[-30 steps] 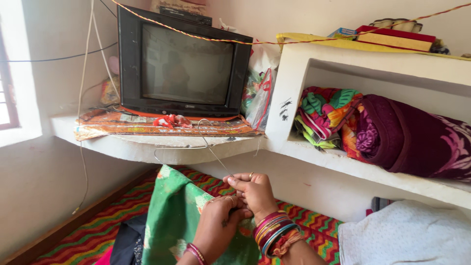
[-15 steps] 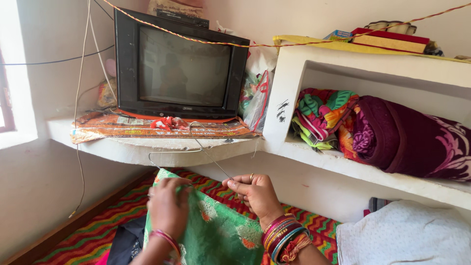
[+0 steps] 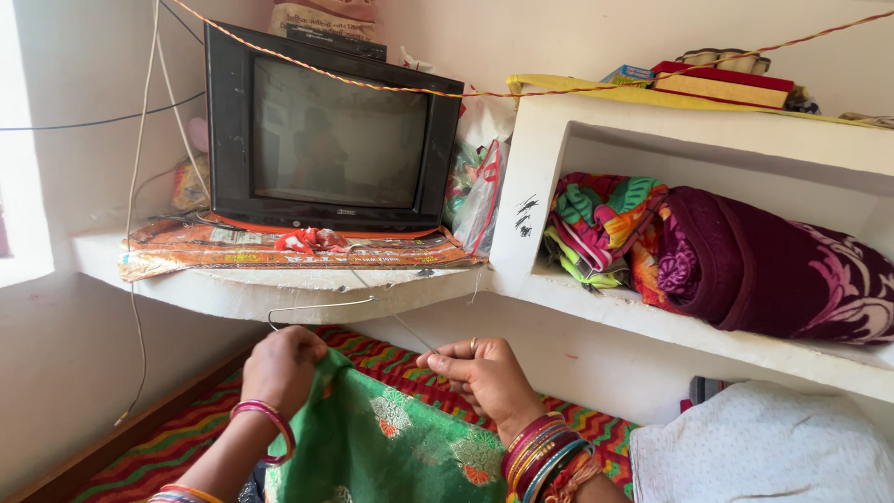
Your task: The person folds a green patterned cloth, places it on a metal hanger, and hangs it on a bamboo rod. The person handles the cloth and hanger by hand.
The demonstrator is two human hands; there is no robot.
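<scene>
Both forearms are bare, no sleeves. The left hand wears a pink-red bangle at the wrist, with an orange one lower down. The right hand has a gold finger ring and a thick stack of maroon, pink, teal and orange bangles.

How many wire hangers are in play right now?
1: the wire hanger is held by the left hand and right hand, going into the green garment. Others may be hidden.

White walls, bright window left, white shelf with television, striped floor mat.
</scene>
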